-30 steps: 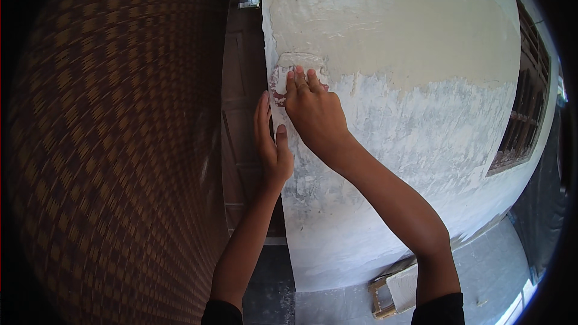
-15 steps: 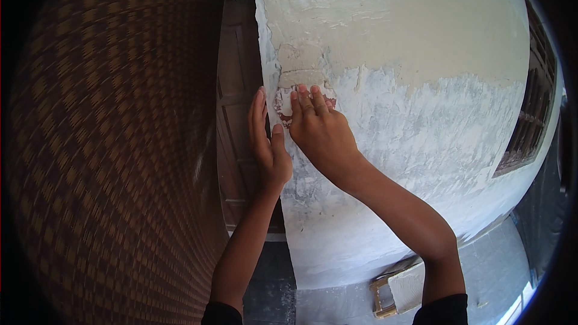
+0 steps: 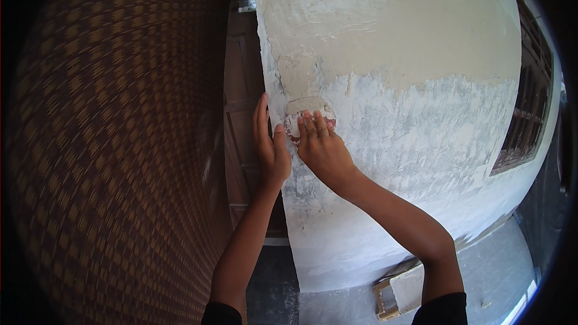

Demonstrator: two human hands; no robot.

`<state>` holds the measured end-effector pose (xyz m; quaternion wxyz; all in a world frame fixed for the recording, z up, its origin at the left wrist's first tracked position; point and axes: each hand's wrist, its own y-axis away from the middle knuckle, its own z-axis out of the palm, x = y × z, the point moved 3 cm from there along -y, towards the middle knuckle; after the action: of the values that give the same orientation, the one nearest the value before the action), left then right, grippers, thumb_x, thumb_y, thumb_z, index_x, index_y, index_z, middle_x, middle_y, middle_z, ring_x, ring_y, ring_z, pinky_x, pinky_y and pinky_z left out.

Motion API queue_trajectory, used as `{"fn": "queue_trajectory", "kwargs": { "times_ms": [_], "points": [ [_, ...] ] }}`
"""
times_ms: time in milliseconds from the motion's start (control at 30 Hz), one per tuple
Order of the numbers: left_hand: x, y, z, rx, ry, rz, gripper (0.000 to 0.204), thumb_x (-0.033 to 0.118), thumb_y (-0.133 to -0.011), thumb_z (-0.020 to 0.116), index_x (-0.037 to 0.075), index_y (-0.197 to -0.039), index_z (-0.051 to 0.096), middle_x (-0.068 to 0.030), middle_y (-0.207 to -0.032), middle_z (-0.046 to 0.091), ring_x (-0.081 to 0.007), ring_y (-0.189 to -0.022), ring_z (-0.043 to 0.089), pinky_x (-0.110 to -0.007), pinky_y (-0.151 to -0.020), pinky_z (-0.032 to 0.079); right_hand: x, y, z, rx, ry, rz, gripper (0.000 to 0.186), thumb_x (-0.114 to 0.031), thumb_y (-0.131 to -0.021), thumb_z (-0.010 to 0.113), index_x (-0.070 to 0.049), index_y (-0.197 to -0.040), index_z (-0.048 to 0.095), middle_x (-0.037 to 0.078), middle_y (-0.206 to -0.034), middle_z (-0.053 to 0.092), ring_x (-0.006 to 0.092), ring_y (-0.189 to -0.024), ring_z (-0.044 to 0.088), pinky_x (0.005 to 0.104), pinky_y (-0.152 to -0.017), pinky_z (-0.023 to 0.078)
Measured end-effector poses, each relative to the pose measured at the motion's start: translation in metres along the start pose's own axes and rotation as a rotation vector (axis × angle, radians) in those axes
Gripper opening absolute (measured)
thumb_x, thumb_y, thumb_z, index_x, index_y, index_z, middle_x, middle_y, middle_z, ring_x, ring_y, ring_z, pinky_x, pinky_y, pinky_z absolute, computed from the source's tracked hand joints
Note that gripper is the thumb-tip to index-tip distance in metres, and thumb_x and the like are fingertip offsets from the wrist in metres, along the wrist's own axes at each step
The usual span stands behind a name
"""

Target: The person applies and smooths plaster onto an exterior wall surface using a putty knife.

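Hands apart: right hand [image 3: 328, 153] clamped on scraper [image 3: 294, 123] against wall [image 3: 397, 138]; left hand [image 3: 274, 155] open, toward eight o'clock. Putty [image 3: 415, 30] covers twelve to two o'clock from scraper; three to six is patchy, judged unfinished.

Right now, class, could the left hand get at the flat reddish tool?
Probably yes: the left hand sits close beside the tool with nothing visible between them, though the right hand covers part of it.
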<state>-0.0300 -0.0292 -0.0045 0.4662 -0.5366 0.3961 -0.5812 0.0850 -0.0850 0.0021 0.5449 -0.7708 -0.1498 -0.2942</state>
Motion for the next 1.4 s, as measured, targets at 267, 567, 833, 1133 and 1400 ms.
{"fn": "queue_trajectory", "kwargs": {
  "times_ms": [267, 567, 833, 1133, 1400],
  "points": [
    [0.006, 0.005, -0.002, -0.066, -0.15, 0.025, 0.055, 0.014, -0.1, 0.039, -0.001, -0.152, 0.029, -0.023, -0.155, 0.033, -0.0366, -0.144, 0.033, -0.047, -0.119, 0.026, 0.001, 0.066, -0.005, -0.064, -0.15, -0.064, 0.036, -0.009, -0.089, 0.059, 0.007, -0.121, 0.064, 0.022, -0.123, 0.066, 0.0353, -0.116, 0.065, 0.0393, -0.09, 0.058],
    [0.008, 0.006, 0.003, -0.039, -0.185, 0.076, 0.056, 0.014, -0.101, 0.039, -0.003, -0.153, 0.026, -0.0239, -0.156, 0.03, -0.0383, -0.145, 0.031, -0.048, -0.119, 0.026, 0.016, 0.042, -0.041, 0.112, -0.371, 0.067, 0.029, -0.011, -0.086, 0.06, 0.002, -0.112, 0.063, 0.015, -0.117, 0.066, 0.0296, -0.105, 0.064, 0.0394, -0.098, 0.05],
    [0.006, 0.006, -0.004, -0.105, -0.209, 0.153, 0.057, 0.015, -0.101, 0.041, -0.004, -0.152, 0.026, -0.0252, -0.156, 0.029, -0.0399, -0.145, 0.031, -0.049, -0.119, 0.025, 0.037, 0.025, -0.041, 0.283, -0.533, 0.152, 0.015, -0.004, -0.08, 0.07, -0.003, -0.093, 0.062, 0.01, -0.092, 0.067, 0.0273, -0.08, 0.059, 0.0369, -0.077, 0.046],
    [0.004, 0.015, 0.013, -0.145, -0.437, 0.286, 0.063, 0.01, -0.094, 0.048, -0.007, -0.151, 0.026, -0.0261, -0.156, 0.03, -0.0419, -0.145, 0.029, -0.052, -0.118, 0.025, 0.087, -0.027, -0.034, 0.407, -1.154, 0.815, 0.019, -0.016, -0.092, 0.068, 0.0, -0.101, 0.062, 0.018, -0.083, 0.062, 0.0314, -0.077, 0.058, 0.0425, -0.072, 0.044],
    [-0.011, 0.024, 0.025, -0.109, -0.638, 0.266, 0.062, 0.014, -0.096, 0.047, -0.008, -0.15, 0.027, -0.0245, -0.157, 0.029, -0.0407, -0.147, 0.028, -0.052, -0.119, 0.026, 0.081, -0.063, -0.029, 0.434, -0.928, 0.777, 0.023, -0.021, -0.091, 0.069, -0.001, -0.103, 0.063, 0.016, -0.085, 0.057, 0.0284, -0.082, 0.049, 0.0402, -0.079, 0.038]
  ]
}}
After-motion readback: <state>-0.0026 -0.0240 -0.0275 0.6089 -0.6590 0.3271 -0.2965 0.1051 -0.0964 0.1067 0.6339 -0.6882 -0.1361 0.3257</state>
